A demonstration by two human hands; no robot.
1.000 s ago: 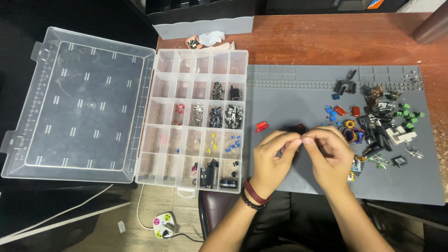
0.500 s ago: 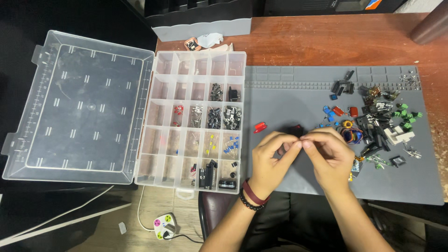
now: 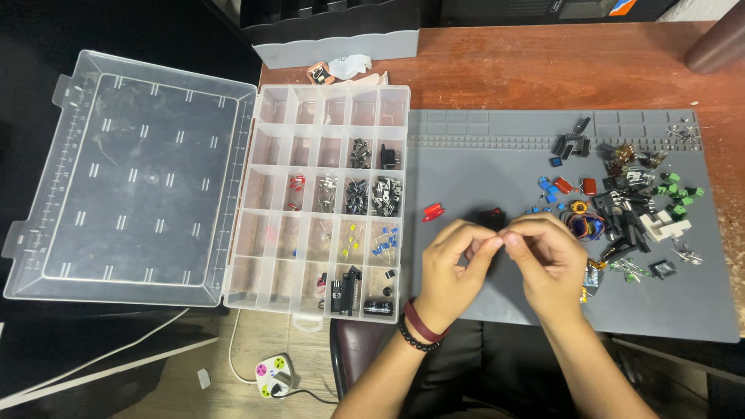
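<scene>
Here I see the wooden desk (image 3: 543,70) spreading out well beyond the fingers, and on it the grey work mat (image 3: 497,163) lies right under them. To the left of the fingers sits the clear plastic organizer box (image 3: 326,202), its lid (image 3: 140,178) folded open flat further left; several of its compartments hold small dark, red, yellow and blue parts. To the right of the fingers a loose heap of small electronic parts (image 3: 628,202) is scattered over the mat, black, green, blue and orange pieces mixed together. My left hand (image 3: 450,268) and right hand (image 3: 547,260) meet over the mat, fingertips pressed together tip to tip, pinching something tiny between them; I cannot tell what it is, since the fingers hide it. A small dark part (image 3: 490,216) lies on the mat just beyond the fingertips, and a little red part (image 3: 433,212) rests just up and left of them. Dark bead bracelets (image 3: 419,330) circle the left wrist.
</scene>
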